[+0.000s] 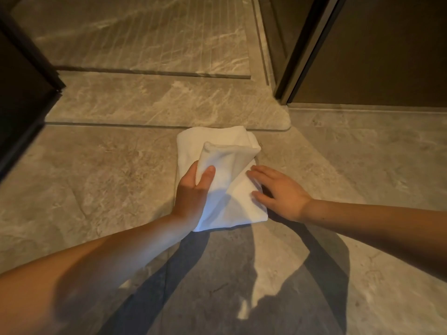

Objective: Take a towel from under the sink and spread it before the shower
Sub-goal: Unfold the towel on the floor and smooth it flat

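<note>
L hand (193, 189) pinching top flap of folded towel (225, 204), R hand (278, 189) flat, pinning it on floor (96, 170). Peel slow, keep edge square w/ shower step (169, 102).

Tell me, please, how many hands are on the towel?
2: the left hand grips a lifted fold of the towel; the right hand rests flat on its right edge.

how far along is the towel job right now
Done: the towel is out and lying on the floor just before the shower threshold. In hand: the left hand grips a lifted fold while the right hand presses flat on its edge. Left: it lies folded, so it needs spreading out flat.
</note>
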A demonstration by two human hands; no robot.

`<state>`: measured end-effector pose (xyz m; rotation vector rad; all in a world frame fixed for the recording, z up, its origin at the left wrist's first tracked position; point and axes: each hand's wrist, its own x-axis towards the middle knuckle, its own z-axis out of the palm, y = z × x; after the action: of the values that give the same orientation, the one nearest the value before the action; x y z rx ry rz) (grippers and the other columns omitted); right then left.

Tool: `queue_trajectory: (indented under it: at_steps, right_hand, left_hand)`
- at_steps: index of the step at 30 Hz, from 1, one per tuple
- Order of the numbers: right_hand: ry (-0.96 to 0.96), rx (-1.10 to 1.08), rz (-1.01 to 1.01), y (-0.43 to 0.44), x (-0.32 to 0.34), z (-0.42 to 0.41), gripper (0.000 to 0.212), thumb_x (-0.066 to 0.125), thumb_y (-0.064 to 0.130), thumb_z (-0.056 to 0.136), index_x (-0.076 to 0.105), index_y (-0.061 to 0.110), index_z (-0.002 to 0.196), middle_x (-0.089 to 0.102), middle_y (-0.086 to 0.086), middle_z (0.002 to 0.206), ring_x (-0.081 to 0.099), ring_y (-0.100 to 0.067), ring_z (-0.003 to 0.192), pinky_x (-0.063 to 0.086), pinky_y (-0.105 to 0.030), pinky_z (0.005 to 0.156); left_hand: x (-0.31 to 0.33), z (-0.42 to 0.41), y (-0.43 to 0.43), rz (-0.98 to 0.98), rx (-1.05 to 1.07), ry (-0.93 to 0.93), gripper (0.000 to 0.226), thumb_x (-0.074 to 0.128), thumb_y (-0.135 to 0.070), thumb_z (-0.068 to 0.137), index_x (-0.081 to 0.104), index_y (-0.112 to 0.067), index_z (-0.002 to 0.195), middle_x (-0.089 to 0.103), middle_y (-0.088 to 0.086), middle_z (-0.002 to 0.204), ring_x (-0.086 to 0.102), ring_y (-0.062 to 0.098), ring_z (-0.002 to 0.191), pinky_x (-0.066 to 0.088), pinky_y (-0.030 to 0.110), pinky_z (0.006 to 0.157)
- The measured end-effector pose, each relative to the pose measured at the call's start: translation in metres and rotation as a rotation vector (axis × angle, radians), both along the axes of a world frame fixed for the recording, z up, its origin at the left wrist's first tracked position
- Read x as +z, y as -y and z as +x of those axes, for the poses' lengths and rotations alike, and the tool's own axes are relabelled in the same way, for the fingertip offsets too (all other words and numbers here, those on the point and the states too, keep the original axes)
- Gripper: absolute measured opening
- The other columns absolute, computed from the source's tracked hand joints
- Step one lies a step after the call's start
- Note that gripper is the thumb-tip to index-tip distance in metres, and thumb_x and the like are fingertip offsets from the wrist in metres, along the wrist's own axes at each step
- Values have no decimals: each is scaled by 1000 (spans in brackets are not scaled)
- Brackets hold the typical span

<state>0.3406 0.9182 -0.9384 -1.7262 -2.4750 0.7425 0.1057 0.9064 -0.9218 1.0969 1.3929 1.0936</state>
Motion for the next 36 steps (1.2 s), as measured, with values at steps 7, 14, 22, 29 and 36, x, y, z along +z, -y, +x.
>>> queue_trajectory:
  at_steps: [7,14,22,29,36]
  right_hand:
    - [206,143,-61,-2,-8,-4,79,33,62,96,-7,29,156,-6,4,165,6,-16,150,12,-38,122]
    - [266,159,-16,-1,-9,-6,79,29,62,97,-8,25,156,-3,1,165,6,-19,150,12,-38,121]
    - [222,89,-75,4,1,-14,77,35,57,98,-3,24,157,-2,0,165,5,-19,150,11,-38,122]
    - [172,183,-40,20,5,-29,73,36,57,98,4,29,157,2,5,165,3,-14,151,1,-28,119]
    - [154,116,-37,24,2,-34,72,38,56,98,6,30,157,0,7,165,0,-12,150,-2,-25,118]
  left_hand:
    - [7,-2,-12,35,-74,-141,15,59,-22,96,60,-12,108,62,-6,88,59,5,82,42,20,71]
    - [21,-17,-34,309,-339,-586,73,72,-24,84,35,-19,147,49,2,136,48,16,123,39,29,103]
    - [33,-27,-60,633,-650,-1169,62,55,-44,93,36,-24,149,36,8,154,31,30,141,25,41,113]
    - [40,-17,-69,327,-426,-668,30,69,-28,87,69,-21,116,70,2,109,62,15,102,42,21,86]
    - [48,-48,-63,287,-242,-488,21,77,-15,79,75,-21,99,64,-24,82,56,-19,72,38,3,65]
